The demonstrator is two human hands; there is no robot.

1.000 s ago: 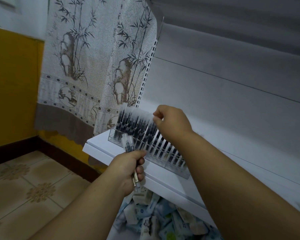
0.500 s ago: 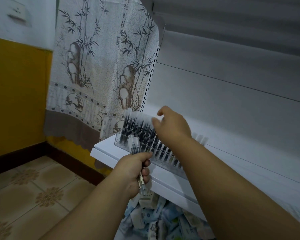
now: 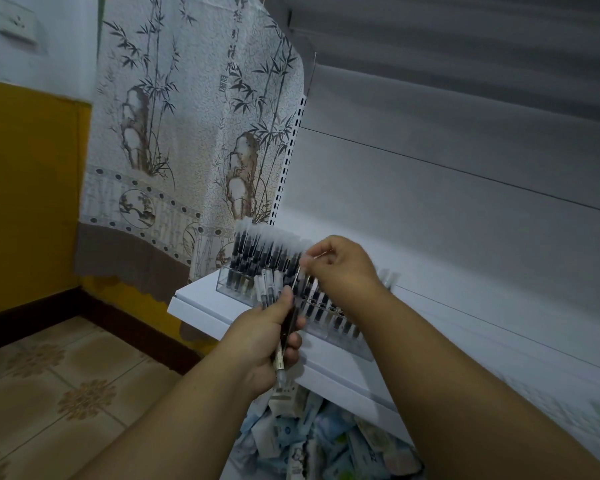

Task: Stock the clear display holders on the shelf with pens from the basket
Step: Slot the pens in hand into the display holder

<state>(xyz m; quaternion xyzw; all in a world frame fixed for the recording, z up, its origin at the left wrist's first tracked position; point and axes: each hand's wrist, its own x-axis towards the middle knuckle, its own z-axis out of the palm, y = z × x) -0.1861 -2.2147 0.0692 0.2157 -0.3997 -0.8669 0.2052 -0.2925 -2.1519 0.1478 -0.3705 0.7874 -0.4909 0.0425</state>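
White shelf bears a pen-filled clear holder; left hand grips pens, right hand pinches one.

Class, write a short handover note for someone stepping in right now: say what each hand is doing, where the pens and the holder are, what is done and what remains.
Left hand grips a small bundle of pens in front of the shelf.
Right hand pinches the top of one pen over the clear holder.
Done: the holder's slots are mostly filled with upright pens.
Left: seat the pinched pen, then the bundle; restock from the packets below the shelf. Any further holders are hidden by the arm.
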